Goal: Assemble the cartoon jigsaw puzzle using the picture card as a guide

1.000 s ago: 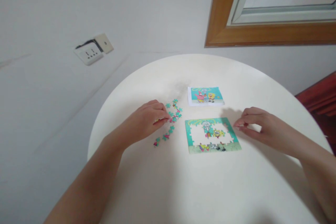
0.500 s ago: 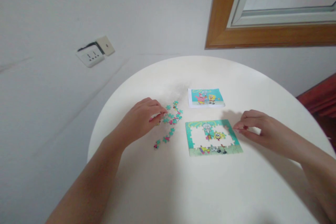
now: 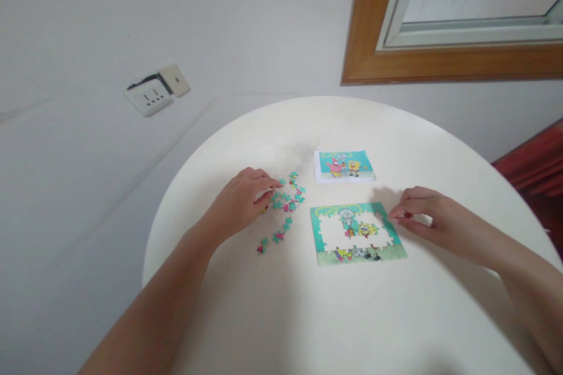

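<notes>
A partly assembled jigsaw puzzle (image 3: 361,257) lies flat on the white table, its frame joined and two cartoon figures inside it. My right hand (image 3: 417,211) is at its upper right edge, thumb and forefinger pinched together; whatever is between the tips is too small to make out. Left of the puzzle lie several loose puzzle pieces (image 3: 287,224), green, pink and yellow. Over the upper part of this group is my left hand (image 3: 244,199), with thumb and fingertips close together and partly covering some pieces. I cannot make out what they pinch.
A reference picture card (image 3: 345,165) lies just beyond the puzzle. The round white table (image 3: 334,316) meets the wall, which carries a power socket (image 3: 149,96). A wood-framed window (image 3: 448,64) is at upper right, and red cloth (image 3: 532,170) hangs at far right.
The view has shifted slightly. Both hands stay in nearly the same places; the left fingertips have moved a little, and a pink patch seen by its thumb no longer shows.
</notes>
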`<state>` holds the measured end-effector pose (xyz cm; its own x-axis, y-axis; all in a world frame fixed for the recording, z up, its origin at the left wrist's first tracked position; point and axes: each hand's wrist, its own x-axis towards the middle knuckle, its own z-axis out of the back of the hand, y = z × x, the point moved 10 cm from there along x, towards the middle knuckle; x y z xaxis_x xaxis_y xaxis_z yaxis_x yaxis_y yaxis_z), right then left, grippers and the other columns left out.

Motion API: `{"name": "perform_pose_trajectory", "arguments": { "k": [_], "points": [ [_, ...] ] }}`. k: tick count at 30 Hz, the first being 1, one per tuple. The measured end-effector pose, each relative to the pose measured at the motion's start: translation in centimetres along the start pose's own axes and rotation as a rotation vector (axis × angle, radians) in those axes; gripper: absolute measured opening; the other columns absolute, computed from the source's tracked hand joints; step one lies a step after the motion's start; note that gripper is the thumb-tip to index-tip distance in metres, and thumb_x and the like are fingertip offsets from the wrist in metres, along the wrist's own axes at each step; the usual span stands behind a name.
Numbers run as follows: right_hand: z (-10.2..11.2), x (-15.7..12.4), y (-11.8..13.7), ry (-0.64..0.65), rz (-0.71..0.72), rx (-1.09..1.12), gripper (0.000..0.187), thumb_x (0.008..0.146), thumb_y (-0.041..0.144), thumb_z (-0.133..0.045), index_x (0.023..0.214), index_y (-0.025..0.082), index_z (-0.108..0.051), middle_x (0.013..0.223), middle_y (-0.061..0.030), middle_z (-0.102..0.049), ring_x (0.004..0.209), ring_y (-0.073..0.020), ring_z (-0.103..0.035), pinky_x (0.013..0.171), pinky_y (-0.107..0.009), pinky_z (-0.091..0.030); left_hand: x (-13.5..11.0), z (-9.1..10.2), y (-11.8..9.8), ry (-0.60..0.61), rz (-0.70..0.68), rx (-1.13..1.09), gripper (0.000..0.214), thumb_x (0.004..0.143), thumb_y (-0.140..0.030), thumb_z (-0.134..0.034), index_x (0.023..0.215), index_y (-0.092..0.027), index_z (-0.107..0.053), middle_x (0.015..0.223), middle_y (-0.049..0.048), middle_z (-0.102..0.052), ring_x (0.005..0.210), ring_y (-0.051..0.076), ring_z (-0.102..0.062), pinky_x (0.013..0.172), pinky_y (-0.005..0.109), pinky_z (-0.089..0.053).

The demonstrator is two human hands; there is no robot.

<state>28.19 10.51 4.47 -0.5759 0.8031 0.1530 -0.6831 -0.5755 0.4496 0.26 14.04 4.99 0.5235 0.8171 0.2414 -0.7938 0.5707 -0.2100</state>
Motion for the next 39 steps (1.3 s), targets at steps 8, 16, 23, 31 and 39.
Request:
{"name": "perform_pose_trajectory", "arguments": {
  "k": [8, 16, 23, 31, 39],
  "points": [
    [0.2, 0.1, 0.1, -0.017, -0.012, 0.013, 0.026, 0.091, 0.033, -0.051, 0.084, 0.022, -0.074, 0.079, -0.0086, -0.070, 0.074, -0.0212, -0.064, 0.068, -0.036, -0.052, 0.3, 0.1, -0.2, -0.075, 0.020, 0.054, 0.027, 0.089, -0.024, -0.053, 0.112, -0.020, -0.066, 0.109, 0.0078, -0.064, 0.103, 0.024, -0.055, 0.097, 0.042, -0.043],
    [0.1, 0.0, 0.0, -0.004, 0.003, 0.011, 0.022, 0.091, 0.028, -0.053, 0.087, 0.022, -0.073, 0.079, -0.0069, -0.068, 0.074, -0.0191, -0.062, 0.068, -0.033, -0.050, 2.8, -0.8, 0.7, -0.147, 0.224, 0.174, 0.027, 0.092, -0.032, -0.052, 0.105, -0.017, -0.070, 0.100, 0.0102, -0.065, 0.098, 0.027, -0.055, 0.092, 0.043, -0.044],
    [0.3, 0.0, 0.4, -0.005, 0.009, 0.014, 0.021, 0.092, 0.024, -0.052, 0.088, 0.020, -0.073, 0.081, -0.0078, -0.068, 0.077, -0.0193, -0.061, 0.072, -0.035, -0.049, 5.3, -2.3, 0.5, -0.031, 0.247, 0.254, 0.027, 0.087, -0.040, -0.060, 0.097, -0.018, -0.071, 0.096, 0.0111, -0.068, 0.097, 0.030, -0.059, 0.085, 0.043, -0.047],
    [0.9, -0.1, 0.3, -0.045, -0.005, 0.013, 0.020, 0.089, 0.019, -0.054, 0.088, 0.020, -0.073, 0.082, -0.0068, -0.069, 0.077, -0.0182, -0.062, 0.072, -0.032, -0.049, 5.5, -3.2, 1.0, -0.039, 0.212, 0.193, 0.019, 0.084, -0.027, -0.055, 0.094, -0.018, -0.069, 0.096, 0.0097, -0.069, 0.094, 0.027, -0.060, 0.088, 0.041, -0.048],
    [0.8, 0.0, 0.4, -0.030, -0.018, 0.016, 0.021, 0.088, 0.018, -0.053, 0.088, 0.018, -0.073, 0.083, -0.0073, -0.068, 0.077, -0.0188, -0.061, 0.072, -0.033, -0.049, 5.5, -3.6, 1.2, -0.068, 0.165, 0.164, 0.024, 0.085, -0.026, -0.053, 0.101, -0.015, -0.066, 0.099, 0.0112, -0.070, 0.095, 0.028, -0.061, 0.089, 0.042, -0.048]
  ]
}}
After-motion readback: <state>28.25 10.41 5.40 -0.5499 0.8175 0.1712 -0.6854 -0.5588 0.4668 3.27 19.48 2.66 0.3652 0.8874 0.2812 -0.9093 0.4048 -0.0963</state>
